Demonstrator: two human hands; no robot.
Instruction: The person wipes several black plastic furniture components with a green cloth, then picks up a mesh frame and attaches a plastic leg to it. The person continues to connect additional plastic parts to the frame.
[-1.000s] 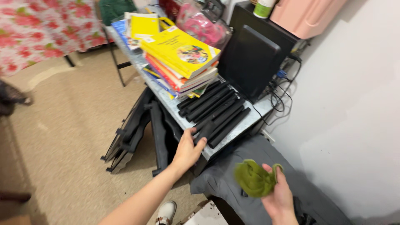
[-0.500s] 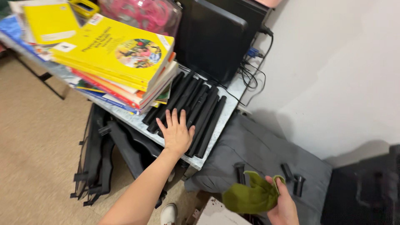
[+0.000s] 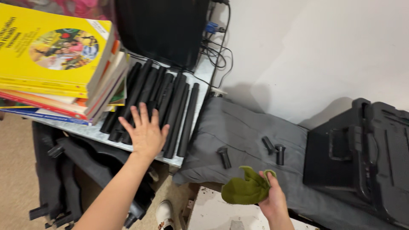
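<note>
My left hand lies flat, fingers spread, on a row of several long black tubes at the front edge of a pale table. My right hand is lower right and grips a crumpled olive-green cloth above a grey fabric bag. Three short black pegs rest on that grey fabric, just above the cloth.
A stack of books with a yellow one on top stands left of the tubes. A black computer case with cables is behind them. A black hard case sits at right. Black folded frames lie under the table.
The view has swung right and closer. My left hand has stayed spread on the black tubes. My right hand still grips the green cloth, now near the short pegs.
</note>
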